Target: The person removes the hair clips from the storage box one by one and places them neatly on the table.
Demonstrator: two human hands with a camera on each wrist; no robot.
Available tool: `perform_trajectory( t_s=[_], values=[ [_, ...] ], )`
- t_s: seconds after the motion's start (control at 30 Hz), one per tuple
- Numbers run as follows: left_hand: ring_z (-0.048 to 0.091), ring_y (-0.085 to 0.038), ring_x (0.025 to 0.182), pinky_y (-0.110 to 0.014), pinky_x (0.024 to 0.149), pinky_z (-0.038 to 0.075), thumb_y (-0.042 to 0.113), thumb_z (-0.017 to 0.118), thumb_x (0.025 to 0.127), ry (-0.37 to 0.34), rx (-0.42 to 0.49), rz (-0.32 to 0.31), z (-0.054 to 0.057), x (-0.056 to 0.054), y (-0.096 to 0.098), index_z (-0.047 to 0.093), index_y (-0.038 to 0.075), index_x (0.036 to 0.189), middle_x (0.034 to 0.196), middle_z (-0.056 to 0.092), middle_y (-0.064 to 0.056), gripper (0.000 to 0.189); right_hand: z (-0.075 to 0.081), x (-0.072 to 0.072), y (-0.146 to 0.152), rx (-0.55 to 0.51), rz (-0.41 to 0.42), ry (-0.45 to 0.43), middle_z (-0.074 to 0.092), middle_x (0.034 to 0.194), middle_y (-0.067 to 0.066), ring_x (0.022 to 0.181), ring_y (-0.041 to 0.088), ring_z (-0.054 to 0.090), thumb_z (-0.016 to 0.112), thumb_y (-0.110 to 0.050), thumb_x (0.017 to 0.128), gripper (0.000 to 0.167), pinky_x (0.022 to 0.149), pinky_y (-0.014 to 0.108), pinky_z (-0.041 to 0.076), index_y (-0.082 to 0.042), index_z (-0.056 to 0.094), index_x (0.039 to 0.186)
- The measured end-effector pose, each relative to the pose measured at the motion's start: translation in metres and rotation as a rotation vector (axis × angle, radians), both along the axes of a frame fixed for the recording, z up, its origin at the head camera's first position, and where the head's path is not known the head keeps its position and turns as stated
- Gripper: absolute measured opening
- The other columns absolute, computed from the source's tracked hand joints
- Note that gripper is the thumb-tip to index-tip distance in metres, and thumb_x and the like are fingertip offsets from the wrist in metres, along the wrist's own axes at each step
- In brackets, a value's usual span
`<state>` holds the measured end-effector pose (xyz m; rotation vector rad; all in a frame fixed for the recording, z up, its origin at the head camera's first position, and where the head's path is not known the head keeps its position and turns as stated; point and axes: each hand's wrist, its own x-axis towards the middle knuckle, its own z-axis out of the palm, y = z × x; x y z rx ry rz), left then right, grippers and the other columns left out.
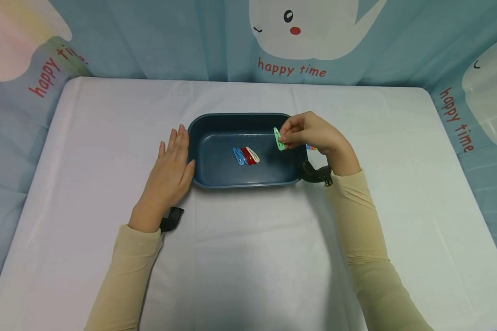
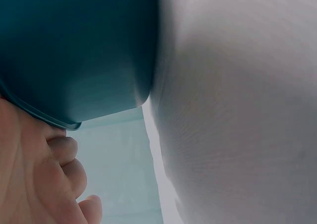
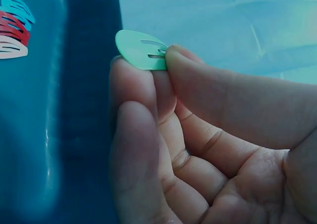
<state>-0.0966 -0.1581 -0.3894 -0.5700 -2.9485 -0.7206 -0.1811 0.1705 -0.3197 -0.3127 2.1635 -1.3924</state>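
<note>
A light green snap hair clip (image 3: 141, 49) is pinched between the thumb and fingers of my right hand (image 1: 310, 132), over the right end of a dark blue tray (image 1: 269, 179). Inside the tray, near its middle, several hair clips lie side by side in a slanted row: blue clips (image 1: 239, 156), red clips (image 1: 248, 156) and a white clip (image 1: 253, 155). My left hand (image 1: 170, 170) has its fingers straight and rests against the tray's left rim. From the left wrist, the tray's outer wall (image 2: 99, 50) shows beside the fingers (image 2: 62, 184).
More colourful clips (image 1: 311, 147) peek out on the table just right of the tray, mostly hidden by my right wrist. Black wrist straps (image 1: 173, 219) sit on both arms. A white cloth (image 1: 240, 257) covers the table, with a blue printed curtain (image 1: 170, 41) behind it.
</note>
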Motion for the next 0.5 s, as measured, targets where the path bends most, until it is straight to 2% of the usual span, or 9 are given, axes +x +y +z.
perform_trajectory(
  t_s=[0.07, 0.3, 0.5],
  values=[
    [0.0, -0.028, 0.143, -0.051, 0.112, 0.002, 0.021, 0.034, 0.101, -0.002, -0.004, 0.001, 0.0, 0.0, 0.0, 0.002, -0.002, 0.149, 0.156, 0.0, -0.013, 0.062, 0.0, 0.0, 0.004, -0.006, -0.011, 0.001, 0.065, 0.077, 0.008, 0.071, 0.019, 0.065, 0.062, 0.0, 0.088, 0.009, 0.074, 0.033, 0.054, 0.009, 0.061, 0.088],
    [-0.001, -0.027, 0.143, -0.052, 0.112, 0.002, 0.021, 0.034, 0.101, 0.0, -0.003, -0.003, 0.0, 0.0, -0.001, 0.002, -0.002, 0.149, 0.156, 0.0, -0.013, 0.063, -0.001, 0.002, 0.017, -0.025, -0.049, 0.007, 0.064, 0.075, 0.008, 0.073, 0.025, 0.064, 0.063, -0.003, 0.088, 0.009, 0.073, 0.031, 0.053, 0.006, 0.062, 0.088],
    [0.0, -0.028, 0.143, -0.052, 0.112, 0.003, 0.02, 0.035, 0.101, 0.009, 0.002, -0.008, 0.0, 0.0, -0.001, 0.003, -0.003, 0.149, 0.156, 0.001, -0.014, 0.062, -0.003, 0.003, 0.027, -0.051, -0.078, 0.013, 0.063, 0.072, 0.006, 0.067, 0.019, 0.063, 0.063, -0.002, 0.087, 0.008, 0.067, 0.027, 0.052, 0.006, 0.063, 0.086]
  ],
)
